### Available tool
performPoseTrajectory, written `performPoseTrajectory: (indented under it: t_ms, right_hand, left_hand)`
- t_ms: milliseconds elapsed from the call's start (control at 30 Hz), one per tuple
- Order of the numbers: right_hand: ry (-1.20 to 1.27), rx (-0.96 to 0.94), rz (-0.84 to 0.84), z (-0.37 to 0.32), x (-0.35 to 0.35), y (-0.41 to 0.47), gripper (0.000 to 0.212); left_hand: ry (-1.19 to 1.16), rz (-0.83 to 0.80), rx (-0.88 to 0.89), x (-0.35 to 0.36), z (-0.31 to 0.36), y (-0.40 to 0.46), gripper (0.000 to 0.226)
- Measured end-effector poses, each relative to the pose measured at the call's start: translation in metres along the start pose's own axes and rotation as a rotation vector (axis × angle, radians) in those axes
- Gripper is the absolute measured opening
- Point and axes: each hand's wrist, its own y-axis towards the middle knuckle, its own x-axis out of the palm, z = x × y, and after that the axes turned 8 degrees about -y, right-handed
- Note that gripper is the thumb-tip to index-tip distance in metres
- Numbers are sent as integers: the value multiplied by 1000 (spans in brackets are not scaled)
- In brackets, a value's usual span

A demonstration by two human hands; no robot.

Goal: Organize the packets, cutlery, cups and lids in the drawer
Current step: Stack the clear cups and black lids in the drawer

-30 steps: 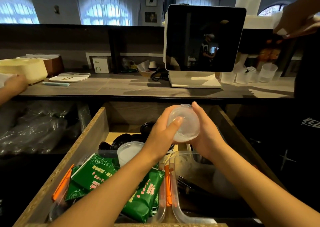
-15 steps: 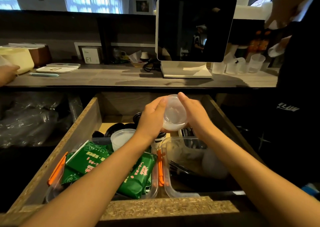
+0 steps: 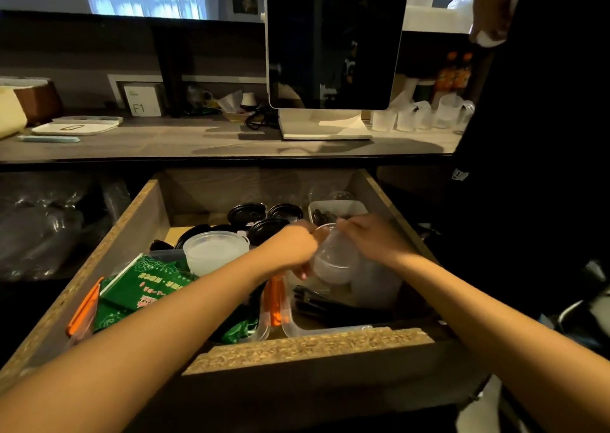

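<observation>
Down below the counter, the drawer [image 3: 109, 251] stands pulled out. Green packets [image 3: 145, 284] fill the clear bin at its left side, with a lidded tub [image 3: 211, 251] behind them and black lids [image 3: 264, 218] toward the back. Over the drawer's right bin, the left hand [image 3: 290, 247] and right hand [image 3: 373, 237] both grip a clear cup [image 3: 333, 261], fingers curled on its rim.

Green packets [image 3: 145, 287], black lids [image 3: 246, 214]
</observation>
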Motion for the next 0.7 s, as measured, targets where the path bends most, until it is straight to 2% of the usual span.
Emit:
performPoseTrajectory:
  t_ms: [67,167,200,233,333,433,533,700]
  right_hand:
    - [-64,-41,-38,6,2,0,37]
    - [-148,-28,-75,13,2,-2,37]
    - [-156,-29,-64,13,2,-2,37]
    - [-148,-31,-42,12,2,-2,37]
    - [-34,-77,83,6,-2,0,36]
    - [143,-129,178,-11,-6,3,30]
    - [277,-139,182,-33,-4,16,34]
    - [305,-140,121,-66,11,50,31]
  left_hand:
    - [37,-30,-64,4,-1,3,35]
    - [66,-68,-144,6,-3,9,46]
    - [16,-51,-158,7,-1,8,39]
    - [-11,-28,-129,6,0,9,33]
    - [-68,96,-55,0,2,10,49]
    - [-139,49,-16,-19,15,10,45]
    - [-301,115,6,-45,24,9,52]
    - [-418,210,103,-89,12,14,52]
